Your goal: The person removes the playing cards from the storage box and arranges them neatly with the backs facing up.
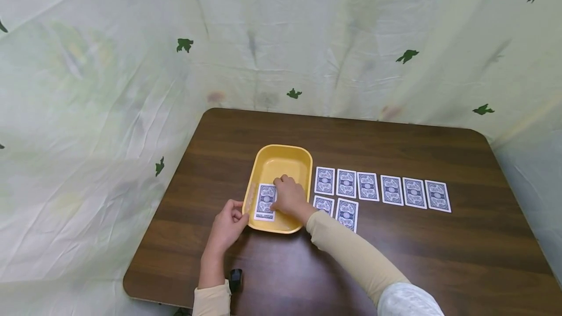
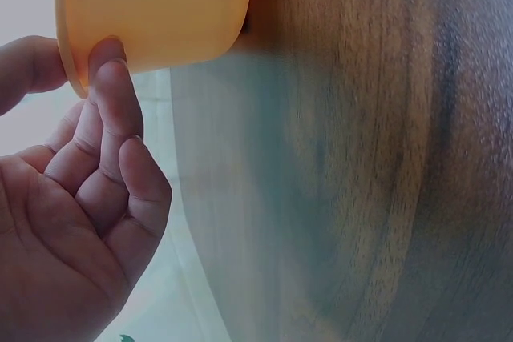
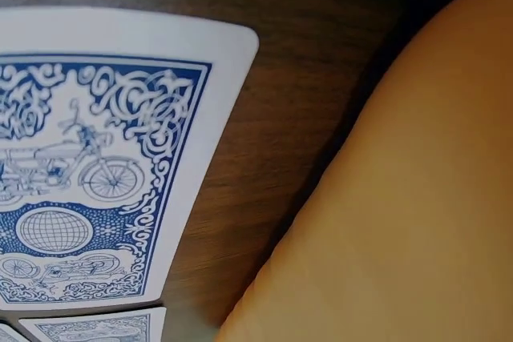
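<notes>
My left hand (image 1: 227, 226) pinches the near-left rim of a yellow plastic tray (image 1: 303, 160). In the left wrist view, thumb and fingers (image 2: 112, 106) of this hand close on either side of the tray's lip. My right hand (image 1: 291, 198) reaches over the tray's near right side, down inside it. Its thumb and fingers hold the right side of a blue-and-white playing card (image 1: 265, 199), back up. Another card's edge shows just below that one. The right wrist view leaves out the hand and shows the tray's outer wall (image 3: 417, 190) beside a face-down card (image 3: 88, 174).
Right of the tray, several playing cards (image 1: 368, 187) lie face down in a row on the brown wooden table (image 1: 474, 257). Nearer me, two more cards (image 1: 347, 214) lie below that row, partly behind my right forearm. A leaf-patterned curtain (image 1: 325, 52) hangs behind the table.
</notes>
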Motion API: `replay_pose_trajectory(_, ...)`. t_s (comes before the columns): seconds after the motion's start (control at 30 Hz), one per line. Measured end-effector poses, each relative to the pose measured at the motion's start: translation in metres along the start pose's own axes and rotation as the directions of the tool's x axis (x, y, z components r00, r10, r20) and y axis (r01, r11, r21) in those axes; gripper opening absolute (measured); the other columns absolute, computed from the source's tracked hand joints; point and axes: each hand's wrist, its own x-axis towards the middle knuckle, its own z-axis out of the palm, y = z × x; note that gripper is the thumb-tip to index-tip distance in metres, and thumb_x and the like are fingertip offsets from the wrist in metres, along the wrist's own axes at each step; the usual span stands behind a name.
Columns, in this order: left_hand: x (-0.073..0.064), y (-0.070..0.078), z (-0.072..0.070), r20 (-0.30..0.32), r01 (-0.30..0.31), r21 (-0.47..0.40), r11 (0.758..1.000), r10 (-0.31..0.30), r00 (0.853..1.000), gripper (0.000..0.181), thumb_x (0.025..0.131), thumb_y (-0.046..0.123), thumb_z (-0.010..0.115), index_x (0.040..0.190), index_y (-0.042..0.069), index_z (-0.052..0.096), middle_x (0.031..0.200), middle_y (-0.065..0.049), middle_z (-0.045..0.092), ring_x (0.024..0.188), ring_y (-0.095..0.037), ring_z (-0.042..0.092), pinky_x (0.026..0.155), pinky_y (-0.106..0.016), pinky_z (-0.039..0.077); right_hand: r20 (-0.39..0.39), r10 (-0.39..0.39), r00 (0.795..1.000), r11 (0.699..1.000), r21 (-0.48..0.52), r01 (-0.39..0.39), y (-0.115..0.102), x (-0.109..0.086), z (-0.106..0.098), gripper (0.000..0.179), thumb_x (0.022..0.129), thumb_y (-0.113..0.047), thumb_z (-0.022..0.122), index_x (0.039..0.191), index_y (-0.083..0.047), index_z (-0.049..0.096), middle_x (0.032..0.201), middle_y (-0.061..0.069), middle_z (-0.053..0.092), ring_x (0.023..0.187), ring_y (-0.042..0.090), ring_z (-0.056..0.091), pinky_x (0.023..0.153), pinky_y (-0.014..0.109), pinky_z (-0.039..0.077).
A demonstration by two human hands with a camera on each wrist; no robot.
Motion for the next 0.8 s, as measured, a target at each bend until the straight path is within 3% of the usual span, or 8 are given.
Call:
replay_pose_trajectory(0.23, -0.001, -0.001, 0.0, -0.006, -0.043, 0.006, 0.999, 0.043, 0.999, 0.03, 0.088, 0.009, 0.065, 0.115, 0.0, 0.055, 0.074, -0.003, 0.058, 0.062, -0.015, 0.052, 0.053, -0.028, 0.044, -0.076, 0.017, 0.997, 0.991, 0.133, -0.007, 0.0, -0.004, -0.004, 0.021, 0.084, -0.016, 0.071, 0.1, -0.007, 0.061, 0.089, 0.003, 0.058, 0.081, 0.021, 0.057, 0.069, 0.036, 0.048)
replay_pose_trajectory(0.4, 0.0, -0.001, 0.0, -0.019, -0.057, 0.012, 0.998, 0.057, 0.998, 0.03, 0.088, 0.01, 0.065, 0.115, 0.0, 0.055, 0.073, -0.003, 0.058, 0.061, -0.014, 0.052, 0.054, -0.028, 0.044, -0.128, 0.043, 0.991, 0.944, 0.329, 0.002, 0.004, -0.011, -0.019, 0.005, 0.087, -0.013, 0.064, 0.091, -0.011, 0.063, 0.076, -0.001, 0.059, 0.068, 0.016, 0.055, 0.061, 0.031, 0.045)
replay_pose_trajectory(0.6, 0.003, -0.002, 0.001, -0.018, -0.056, 0.01, 0.998, 0.056, 0.998, 0.031, 0.088, 0.01, 0.065, 0.116, 0.001, 0.055, 0.072, -0.003, 0.058, 0.06, -0.015, 0.052, 0.054, -0.028, 0.044, -0.21, 0.097, 0.973, 0.853, 0.521, 0.027, 0.019, -0.019, -0.035, 0.006, 0.087, -0.011, 0.065, 0.092, -0.008, 0.067, 0.08, 0.0, 0.064, 0.072, 0.014, 0.057, 0.066, 0.029, 0.047)
replay_pose_trajectory(0.8, 0.004, -0.003, 0.0, -0.008, -0.051, 0.007, 0.999, 0.051, 0.999, 0.032, 0.088, 0.01, 0.064, 0.117, 0.0, 0.054, 0.072, -0.003, 0.058, 0.06, -0.016, 0.052, 0.054, -0.028, 0.044, -0.276, 0.2, 0.94, 0.715, 0.697, 0.052, 0.038, -0.032, -0.046, 0.01, 0.087, -0.006, 0.064, 0.093, -0.001, 0.07, 0.078, 0.005, 0.063, 0.066, 0.014, 0.055, 0.06, 0.026, 0.046)
